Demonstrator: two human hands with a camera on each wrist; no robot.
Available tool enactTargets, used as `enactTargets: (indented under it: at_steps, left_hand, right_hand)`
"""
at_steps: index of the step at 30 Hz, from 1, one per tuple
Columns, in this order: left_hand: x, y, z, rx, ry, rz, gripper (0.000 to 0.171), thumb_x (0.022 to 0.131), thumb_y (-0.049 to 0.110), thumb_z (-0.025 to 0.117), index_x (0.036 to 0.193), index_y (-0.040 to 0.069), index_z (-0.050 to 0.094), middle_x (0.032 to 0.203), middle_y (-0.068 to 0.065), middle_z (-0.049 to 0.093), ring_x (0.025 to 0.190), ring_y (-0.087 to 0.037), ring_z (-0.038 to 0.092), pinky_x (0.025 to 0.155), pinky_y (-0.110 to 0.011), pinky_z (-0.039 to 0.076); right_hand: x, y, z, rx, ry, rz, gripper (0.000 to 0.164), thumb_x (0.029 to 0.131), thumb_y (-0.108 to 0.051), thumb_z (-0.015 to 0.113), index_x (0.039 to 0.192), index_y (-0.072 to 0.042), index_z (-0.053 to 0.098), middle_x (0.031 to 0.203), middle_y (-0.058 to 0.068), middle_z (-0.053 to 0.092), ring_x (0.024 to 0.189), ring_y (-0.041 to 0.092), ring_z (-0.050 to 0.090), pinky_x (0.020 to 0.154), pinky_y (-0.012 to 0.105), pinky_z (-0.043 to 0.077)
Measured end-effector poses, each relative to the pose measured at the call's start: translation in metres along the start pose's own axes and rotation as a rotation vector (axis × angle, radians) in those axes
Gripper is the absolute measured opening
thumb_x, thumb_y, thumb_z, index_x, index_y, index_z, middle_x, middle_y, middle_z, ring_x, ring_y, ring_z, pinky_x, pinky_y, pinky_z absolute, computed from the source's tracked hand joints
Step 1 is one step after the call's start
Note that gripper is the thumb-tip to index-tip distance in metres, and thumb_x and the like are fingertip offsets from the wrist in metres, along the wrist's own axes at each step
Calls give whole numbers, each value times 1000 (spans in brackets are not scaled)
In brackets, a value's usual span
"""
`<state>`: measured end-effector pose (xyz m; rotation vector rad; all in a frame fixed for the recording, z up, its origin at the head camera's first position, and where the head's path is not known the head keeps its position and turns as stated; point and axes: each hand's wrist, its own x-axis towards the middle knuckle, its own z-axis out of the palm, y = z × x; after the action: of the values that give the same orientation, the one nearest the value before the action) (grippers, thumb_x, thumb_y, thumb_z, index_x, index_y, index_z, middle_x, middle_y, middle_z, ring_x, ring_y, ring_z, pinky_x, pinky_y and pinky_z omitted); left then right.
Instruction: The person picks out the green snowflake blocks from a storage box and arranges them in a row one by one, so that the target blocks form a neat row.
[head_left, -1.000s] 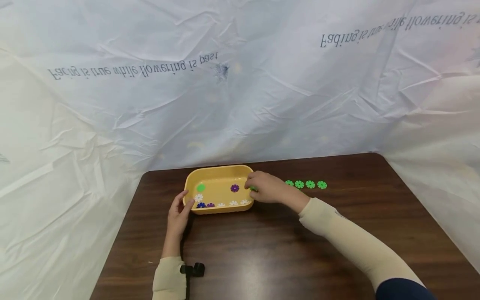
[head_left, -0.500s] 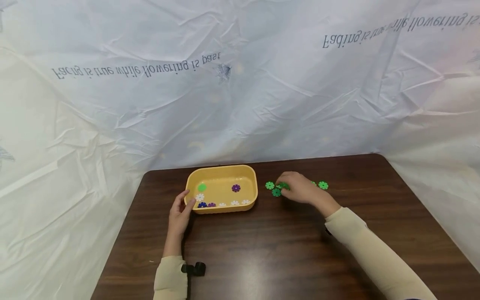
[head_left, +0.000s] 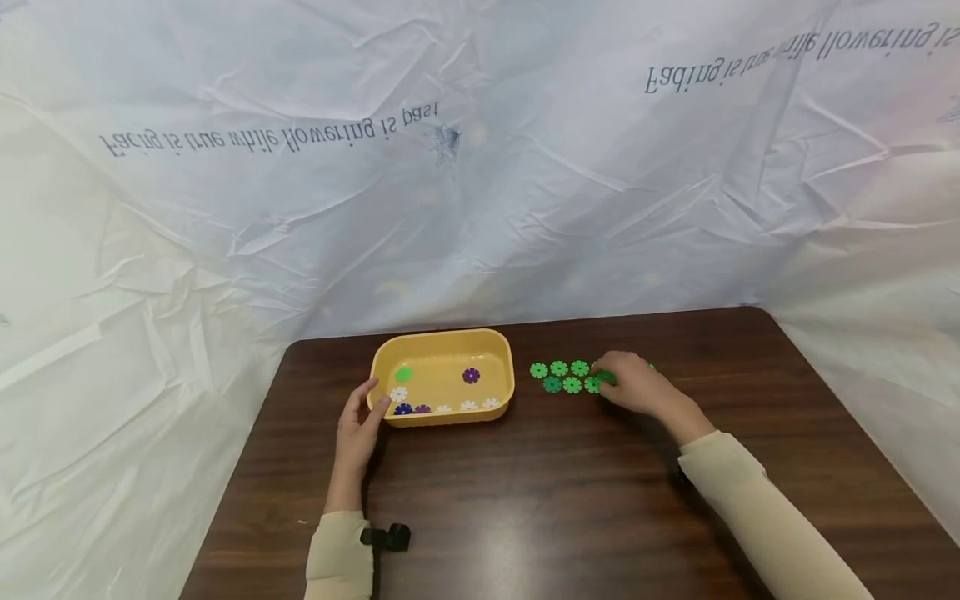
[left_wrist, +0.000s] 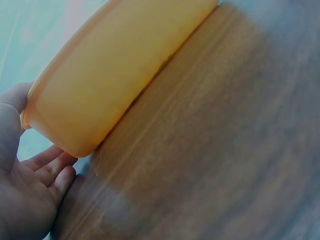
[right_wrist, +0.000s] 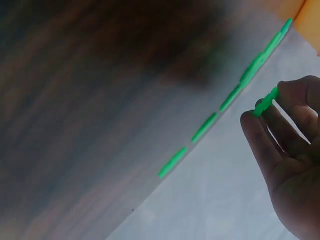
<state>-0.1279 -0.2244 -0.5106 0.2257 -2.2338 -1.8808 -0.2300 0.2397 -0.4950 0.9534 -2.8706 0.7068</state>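
Note:
With its thumb at the rim and its fingers along the end wall, my left hand (head_left: pixel 358 429) holds the left end of a yellow plastic tray (head_left: pixel 442 421). My right hand (head_left: pixel 637 385) pinches a green snowflake disc (right_wrist: pixel 266 102) between thumb and fingertips, just above the table. Under and beside that hand lie two rows of green snowflake discs (head_left: pixel 558 367); one front disc (head_left: pixel 552 384) is darker green. The right end of the rows is partly hidden behind the hand.
Inside the tray are a light green piece (head_left: pixel 403 373), a purple disc (head_left: pixel 471 375), a blue disc (head_left: pixel 402 408) and several white discs (head_left: pixel 399 393). The brown table (head_left: pixel 480 492) meets a white printed cloth (head_left: pixel 480 208) at the back.
My right hand has gone from the tray's right end rightward along the green discs. The front row has grown by some discs. My left hand stays at the tray.

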Motion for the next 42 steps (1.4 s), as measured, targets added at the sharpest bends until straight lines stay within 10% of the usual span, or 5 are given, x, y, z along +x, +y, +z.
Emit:
enactTargets:
  at_steps: [8, 27, 37, 42]
  left_hand:
    - [3, 0, 0, -9, 6, -2, 52, 106, 14, 65, 153, -1, 49, 164, -18, 40, 147, -32, 39, 98, -12, 38]
    - [-1, 3, 3, 9, 1, -36, 52, 106, 16, 65, 153, 1, 51, 164, -18, 41, 128, -24, 47, 90, -14, 42]
    - [7, -13, 1, 3, 14, -45, 53, 106, 16, 66, 155, 4, 49, 163, -17, 41, 144, -26, 38, 116, -34, 33]
    - [16, -36, -1, 1, 37, -31, 54, 104, 22, 69, 154, 11, 52, 159, -13, 46, 128, -19, 44, 99, -19, 37]
  right_hand:
    - [-4, 5, -4, 1, -42, 42, 17, 92, 4, 72, 110, 1, 71, 105, 14, 66, 81, 20, 59, 70, 41, 53]
    - [-9, 1, -2, -56, -78, 95, 13, 93, 6, 72, 91, -4, 65, 85, 3, 63, 74, 19, 53, 64, 38, 46]
    - [41, -98, -22, 26, -66, -192, 9, 100, -4, 67, 102, -11, 71, 97, 0, 65, 83, 17, 60, 72, 36, 52]
    - [98, -146, 4, 8, -198, -294, 16, 102, -6, 62, 112, -5, 74, 110, 11, 72, 98, 24, 67, 88, 41, 57]
